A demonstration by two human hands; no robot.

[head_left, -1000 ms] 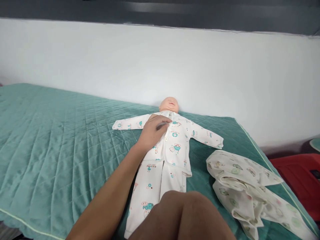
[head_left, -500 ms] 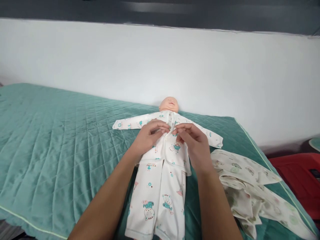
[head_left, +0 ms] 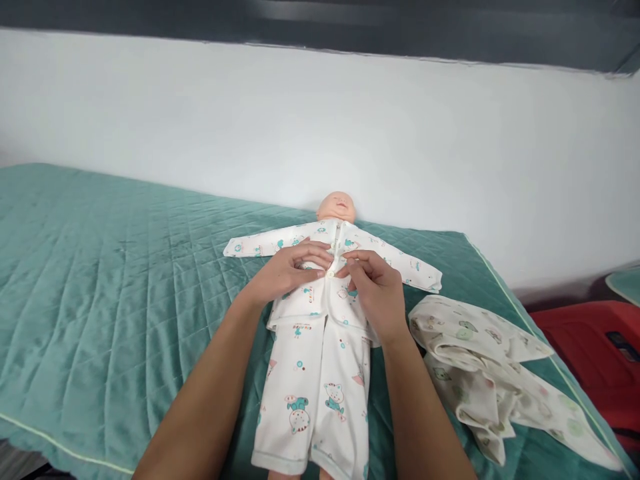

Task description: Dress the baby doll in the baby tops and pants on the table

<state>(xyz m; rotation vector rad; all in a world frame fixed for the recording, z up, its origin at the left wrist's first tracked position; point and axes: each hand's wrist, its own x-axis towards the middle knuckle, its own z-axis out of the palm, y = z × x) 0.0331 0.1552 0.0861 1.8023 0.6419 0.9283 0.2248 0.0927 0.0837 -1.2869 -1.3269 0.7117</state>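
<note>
Above a green quilted cover (head_left: pixel 125 300), you bend both hands over the patterned white top (head_left: pixel 293 307) on a doll (head_left: pixel 336 207), which lies face up at mid-scene, head toward the far wall (head_left: pixel 200 113), sleeves spread left and right, matching trousers (head_left: pixel 295 373) at the near end. Your left hand (head_left: pixel 285 273) comes in from the left, thumb and fingertips slightly parted at the front opening, just beside a pale button (head_left: pixel 330 274); your right hand (head_left: pixel 377 290) faces it, fingers curled toward the thumb at the opposite edge. Whether either hand truly pinches cloth, you cannot tell from here. The step appears to be working that fastening, and it likely calls for the left thumb and forefinger to steady one edge flat while the right controls the button, tipped edge-on to its hole. Keep the two edges level, as the thin fabric would probably pucker under a hard tug. At right, a crumpled printed garment (head_left: pixel 480 360) lies clear of your fingers, nearer than the doll's sleeve.
</note>
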